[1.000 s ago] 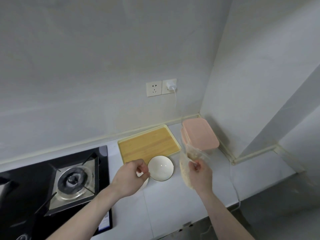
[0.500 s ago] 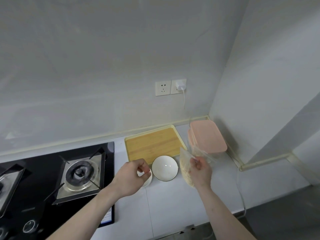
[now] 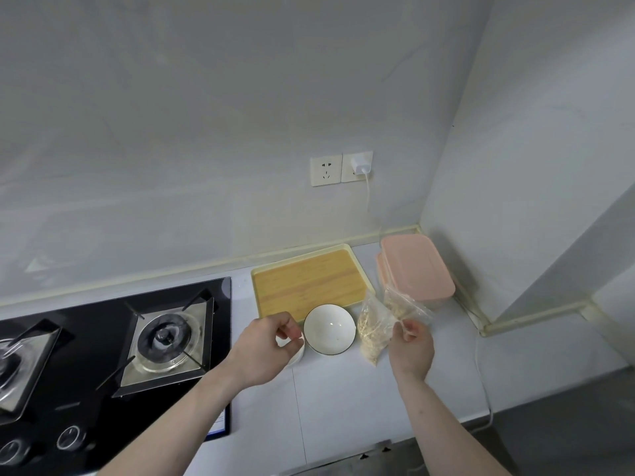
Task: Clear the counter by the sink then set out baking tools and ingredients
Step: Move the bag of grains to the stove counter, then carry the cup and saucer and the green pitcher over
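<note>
Pale grey stone-look counter (image 3: 343, 400) carried a small spread of kitchen things, with a white bowl (image 3: 329, 328) at its centre as the person reached in with both bare hands. The bowl, dark-rimmed and empty but for a speck or two, stood upright just in front of a yellow-edged tray (image 3: 311, 281) with a wood-grain floor, the bowl's far rim overlapping the tray's near edge from this view. To the bowl's right, the right hand (image 3: 410, 352) pinched the top of a clear plastic bag (image 3: 376, 326) of pale flakes between thumb and fingertips, the remaining fingers curled in; the bag hung tilted, its lower end near or on the counter, which could not be told. Behind the bag, farther right of the bowl, stood pink lidded containers (image 3: 414, 266), stacked near the corner of the wall. Left of the bowl, the left hand (image 3: 264, 348) was loosely closed, thumb and forefinger held together over a smaller white dish (image 3: 297, 353) that sat just beside the bowl; whether the fingers gripped the dish's rim could not be told. Farther left of the bowl lay a black glass gas hob (image 3: 113, 338). Above and behind the bowl, a wall socket (image 3: 340, 168) held a white plug (image 3: 360, 164), its cable (image 3: 368, 194) running down the wall.
</note>
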